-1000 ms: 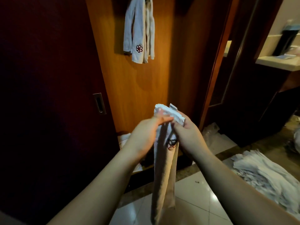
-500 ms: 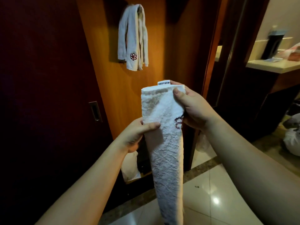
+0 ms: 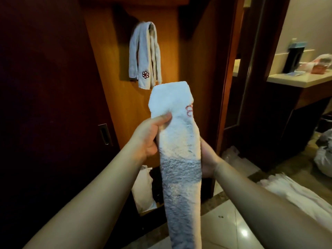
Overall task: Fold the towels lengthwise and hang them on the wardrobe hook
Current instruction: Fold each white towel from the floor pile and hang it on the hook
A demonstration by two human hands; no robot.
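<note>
I hold a white towel (image 3: 179,151), folded into a long narrow strip with a red flower emblem, upright in front of me. My left hand (image 3: 149,135) grips its left edge, thumb pressed on the front. My right hand (image 3: 208,159) is behind the strip's right side, mostly hidden, fingers wrapped on the cloth. The towel's lower end hangs toward the floor. Above it, a folded towel (image 3: 143,56) with the same emblem hangs on the wardrobe's orange wood panel (image 3: 111,83); the hook itself is covered.
A dark sliding door with a recessed handle (image 3: 105,133) is at left. A pile of white towels (image 3: 294,191) lies on the tiled floor at right. A counter (image 3: 301,79) with items stands far right. A white bag (image 3: 143,187) sits in the wardrobe bottom.
The towel strip has risen toward the hanging towel. My left hand moved up to grip near its top left edge; my right hand dropped from the top corner to behind the middle.
</note>
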